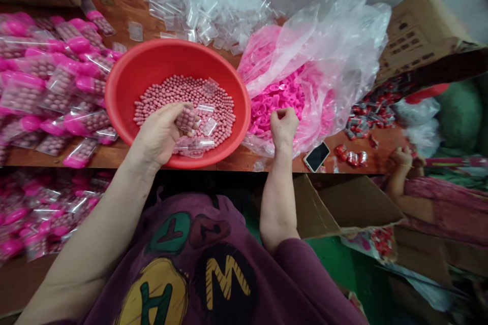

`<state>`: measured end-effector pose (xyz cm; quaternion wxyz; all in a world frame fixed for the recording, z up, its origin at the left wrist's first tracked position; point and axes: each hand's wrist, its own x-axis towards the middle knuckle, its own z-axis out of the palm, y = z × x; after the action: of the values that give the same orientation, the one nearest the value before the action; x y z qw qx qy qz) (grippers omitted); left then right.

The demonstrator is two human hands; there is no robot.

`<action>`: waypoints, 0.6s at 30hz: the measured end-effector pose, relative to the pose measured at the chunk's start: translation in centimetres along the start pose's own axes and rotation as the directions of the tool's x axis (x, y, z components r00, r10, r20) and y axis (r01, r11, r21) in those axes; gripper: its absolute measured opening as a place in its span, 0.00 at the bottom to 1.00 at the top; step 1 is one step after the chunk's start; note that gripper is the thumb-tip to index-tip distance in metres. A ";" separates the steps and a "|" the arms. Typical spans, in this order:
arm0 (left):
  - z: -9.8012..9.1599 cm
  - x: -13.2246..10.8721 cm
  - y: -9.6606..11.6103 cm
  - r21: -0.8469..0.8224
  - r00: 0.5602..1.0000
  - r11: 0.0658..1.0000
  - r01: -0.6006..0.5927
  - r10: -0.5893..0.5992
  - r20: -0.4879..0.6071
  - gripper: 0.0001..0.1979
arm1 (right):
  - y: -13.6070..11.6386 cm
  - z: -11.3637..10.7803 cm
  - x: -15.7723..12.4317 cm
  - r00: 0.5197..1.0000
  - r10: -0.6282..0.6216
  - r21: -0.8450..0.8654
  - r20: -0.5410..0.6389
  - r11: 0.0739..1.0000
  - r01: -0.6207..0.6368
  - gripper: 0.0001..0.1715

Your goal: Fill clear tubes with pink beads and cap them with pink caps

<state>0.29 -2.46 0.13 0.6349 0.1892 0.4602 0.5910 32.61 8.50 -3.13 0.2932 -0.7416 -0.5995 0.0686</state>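
In the head view, the left hand (158, 134) curls around a small clear bag (186, 119) of pink beads, pinching it between thumb and fingers just above the red plastic basin (125, 106); the bag's long axis points up and slightly outward from the fingers, toward the basin's middle. The basin stands near the front edge of the wooden table (244, 165), much closer to the left hand than the right, and holds a mound of pink beads (213, 106) with a few loose clear bags (209, 127) on top. The right hand (284, 126) sits just beside the basin with its fingertips pressed together; whether they pinch anything, I cannot tell. It hovers over pink plastic pieces (276, 101) in a clear plastic sack (335, 45). Filled pink packets (57, 91) crowd the table's left end, a heap of empty clear bags (198, 0) lies along the far edge, and a co-worker's hand (400, 160) shows at the right.
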 end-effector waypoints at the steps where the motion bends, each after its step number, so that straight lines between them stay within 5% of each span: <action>1: 0.0 0.0 0.0 -0.007 1.000 1.000 0.002 -0.002 0.006 0.07 | -0.2 -0.2 -0.4 0.998 -0.064 0.102 -0.010 0.993 0.065 0.06; 5: 0.2 -0.3 0.5 -0.075 0.990 0.994 0.080 -0.071 0.122 0.17 | -3.6 -0.1 -2.8 0.941 -0.334 0.458 0.051 0.845 0.275 0.25; 9: -0.2 -0.4 0.7 -0.097 0.969 0.987 0.131 -0.107 0.221 0.27 | -8.7 0.2 -5.7 0.836 -0.512 0.636 0.197 0.716 0.289 0.22; 13: -0.8 -0.2 0.5 -0.111 0.947 0.986 0.128 -0.088 0.310 0.29 | -12.2 0.1 -7.5 0.777 -0.571 0.663 0.265 0.693 0.283 0.22; 18: -0.9 0.0 0.5 -0.124 0.928 0.984 0.130 -0.076 0.365 0.24 | -13.5 -0.1 -8.0 0.737 -0.626 0.581 0.256 0.709 0.400 0.22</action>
<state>-0.76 -2.61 0.01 0.7506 0.2224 0.3013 0.5444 19.05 2.49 1.91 0.3360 -0.4044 -0.7979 0.2948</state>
